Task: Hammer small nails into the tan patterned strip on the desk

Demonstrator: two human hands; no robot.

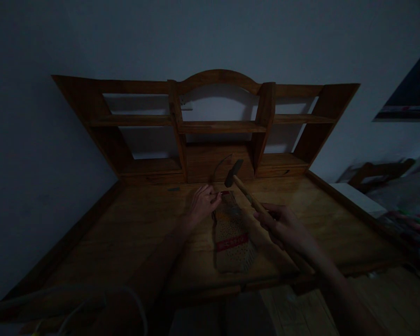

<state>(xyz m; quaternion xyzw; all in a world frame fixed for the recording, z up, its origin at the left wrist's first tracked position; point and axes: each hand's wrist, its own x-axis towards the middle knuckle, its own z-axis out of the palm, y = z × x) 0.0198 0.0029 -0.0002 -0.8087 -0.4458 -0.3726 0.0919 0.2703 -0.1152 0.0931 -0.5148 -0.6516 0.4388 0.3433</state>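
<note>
My right hand (283, 228) is wrapped round the wooden handle of a hammer (243, 184), whose dark metal head hangs just above the far end of a tan perforated strip (233, 238) with a red band. The strip lies flat on the wooden desk (133, 228). My left hand (203, 203) pinches something thin at the strip's far end, right under the hammer head; I cannot make out what it is in the dim light.
A wooden hutch (217, 126) with shelves and small compartments stands at the back of the desk against the wall. White cables (101, 303) curve at the near left edge. A chair back (378, 170) and cluttered cloth sit to the right.
</note>
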